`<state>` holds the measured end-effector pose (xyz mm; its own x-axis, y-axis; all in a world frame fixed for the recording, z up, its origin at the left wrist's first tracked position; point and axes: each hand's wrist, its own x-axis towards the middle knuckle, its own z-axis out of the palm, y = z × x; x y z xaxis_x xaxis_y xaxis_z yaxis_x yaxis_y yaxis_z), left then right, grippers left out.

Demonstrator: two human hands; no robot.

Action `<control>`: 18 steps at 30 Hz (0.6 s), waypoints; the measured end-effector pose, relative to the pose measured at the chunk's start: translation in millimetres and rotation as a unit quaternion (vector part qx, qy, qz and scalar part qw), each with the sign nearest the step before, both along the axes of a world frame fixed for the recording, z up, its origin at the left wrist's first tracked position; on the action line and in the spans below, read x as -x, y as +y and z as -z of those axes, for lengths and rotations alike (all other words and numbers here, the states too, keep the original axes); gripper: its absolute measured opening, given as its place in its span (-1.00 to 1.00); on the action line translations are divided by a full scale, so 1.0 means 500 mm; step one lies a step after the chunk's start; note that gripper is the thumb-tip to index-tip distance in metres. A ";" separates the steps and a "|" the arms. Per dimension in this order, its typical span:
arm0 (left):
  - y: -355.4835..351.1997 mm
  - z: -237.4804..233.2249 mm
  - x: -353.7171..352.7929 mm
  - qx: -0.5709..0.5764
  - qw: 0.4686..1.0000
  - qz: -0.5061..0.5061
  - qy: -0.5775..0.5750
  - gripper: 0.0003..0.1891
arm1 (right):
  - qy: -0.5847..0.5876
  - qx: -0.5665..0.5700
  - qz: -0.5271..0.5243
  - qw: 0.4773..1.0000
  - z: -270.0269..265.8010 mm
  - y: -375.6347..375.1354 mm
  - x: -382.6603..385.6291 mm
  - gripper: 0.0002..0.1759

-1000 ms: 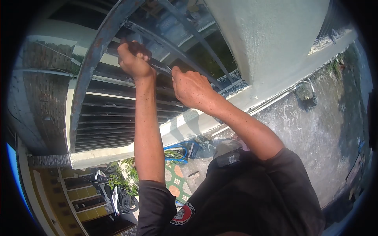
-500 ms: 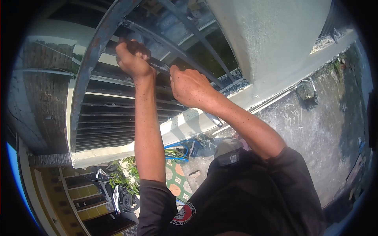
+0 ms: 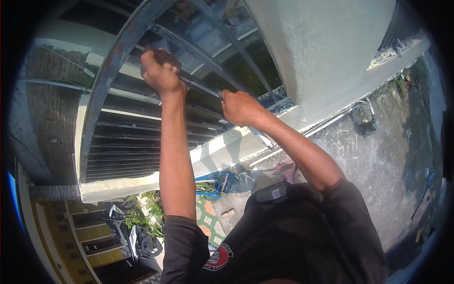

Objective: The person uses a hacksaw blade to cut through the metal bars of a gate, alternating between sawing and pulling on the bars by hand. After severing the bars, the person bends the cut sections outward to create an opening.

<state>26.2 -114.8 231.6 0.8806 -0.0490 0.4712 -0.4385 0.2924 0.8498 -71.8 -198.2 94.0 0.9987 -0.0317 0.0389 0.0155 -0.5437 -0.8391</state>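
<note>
A metal window grille (image 3: 109, 64) with long parallel bars, its grey finish rusty in places, stands in front of dark glass. My left hand (image 3: 161, 72) is closed in a fist around one of the bars, near the upper end of the grille. Lower along the same bar, my right hand (image 3: 241, 108) is closed with the knuckles up. A small metallic edge shows at its fingertips. Below that wrist sticks out a silvery rod-like end (image 3: 263, 137), which may belong to what the hand holds. The palm side is hidden.
A white painted wall (image 3: 326, 42) rises beside the grille, with a pale ledge (image 3: 227, 142) under it. Below are stained concrete ground (image 3: 340, 151), blue hose (image 3: 208, 184), plants (image 3: 144, 213) and a parked motorcycle (image 3: 142, 239).
My right hand has slid down along the bar, away from my left hand, and the silvery end has shifted slightly with it. The left hand keeps its grip. The view has shifted a little.
</note>
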 end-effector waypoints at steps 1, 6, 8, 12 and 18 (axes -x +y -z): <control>-0.002 -0.004 0.000 -0.013 1.000 -0.006 -0.002 -0.65 | -0.026 -0.011 0.003 1.000 -0.047 -0.003 0.006 -0.67; -0.002 -0.007 0.009 -0.034 0.999 -0.028 0.008 -0.61 | -0.058 -0.046 0.013 0.997 -0.116 0.008 0.020 -0.67; -0.002 -0.003 0.005 -0.033 0.999 -0.019 0.002 -0.61 | -0.049 -0.027 0.014 0.998 -0.018 0.007 0.002 -0.68; -0.002 -0.002 0.002 -0.024 0.999 -0.021 0.013 -0.59 | 0.019 0.018 -0.017 0.999 0.003 -0.011 -0.009 -0.67; 0.000 0.004 -0.004 -0.003 1.000 -0.016 0.005 -0.62 | -0.079 -0.072 -0.016 0.994 -0.123 0.006 0.006 -0.65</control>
<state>28.1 -114.6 229.7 0.8860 -0.0242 0.4630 -0.4396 0.2732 0.8556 -74.7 -195.0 155.5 0.9812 -0.0171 0.1922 0.1678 -0.4159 -0.8938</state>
